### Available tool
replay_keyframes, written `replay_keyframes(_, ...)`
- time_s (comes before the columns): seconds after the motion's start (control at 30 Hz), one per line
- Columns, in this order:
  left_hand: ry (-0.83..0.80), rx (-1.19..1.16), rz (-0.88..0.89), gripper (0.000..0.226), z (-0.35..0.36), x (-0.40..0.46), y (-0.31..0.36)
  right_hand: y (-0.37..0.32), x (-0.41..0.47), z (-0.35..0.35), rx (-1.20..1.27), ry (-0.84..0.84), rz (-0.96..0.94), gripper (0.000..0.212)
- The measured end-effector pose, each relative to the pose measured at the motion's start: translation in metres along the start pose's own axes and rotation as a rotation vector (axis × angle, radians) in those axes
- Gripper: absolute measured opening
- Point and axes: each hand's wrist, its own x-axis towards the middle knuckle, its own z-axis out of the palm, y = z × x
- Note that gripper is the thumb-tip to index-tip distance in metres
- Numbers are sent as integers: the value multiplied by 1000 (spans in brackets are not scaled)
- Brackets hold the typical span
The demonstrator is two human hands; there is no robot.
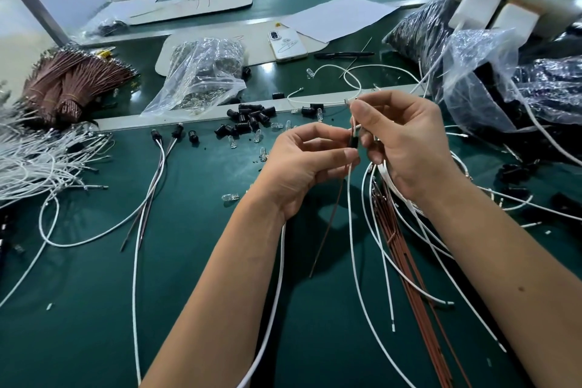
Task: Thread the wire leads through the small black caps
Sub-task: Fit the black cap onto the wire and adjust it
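At mid-frame the left hand (307, 164) pinched a small black cap (447, 142) between thumb and forefinger, while the right hand (406, 142) gripped the wire leads (349, 198) just above it — one white, one brown, hanging down over the green worktop (189, 277). More loose caps (248, 120) lay above and left of the hands.

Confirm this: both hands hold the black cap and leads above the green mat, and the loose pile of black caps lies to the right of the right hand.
Not quite. The head view shows the loose pile of black caps to the left of both hands, beyond the left hand. The rest holds: the left and the right hand hold the black cap and leads above the green mat.
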Motion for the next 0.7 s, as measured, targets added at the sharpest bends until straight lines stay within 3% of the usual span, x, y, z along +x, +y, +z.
replay_keyframes(0.27, 20, 8, 0, 21, 2, 1, -1, 0, 0, 1, -166, 50, -126, 10)
replay_keyframes(0.7, 1, -79, -15, 19, 0, 1, -1, -7, 3, -3, 39, 2, 109, 14)
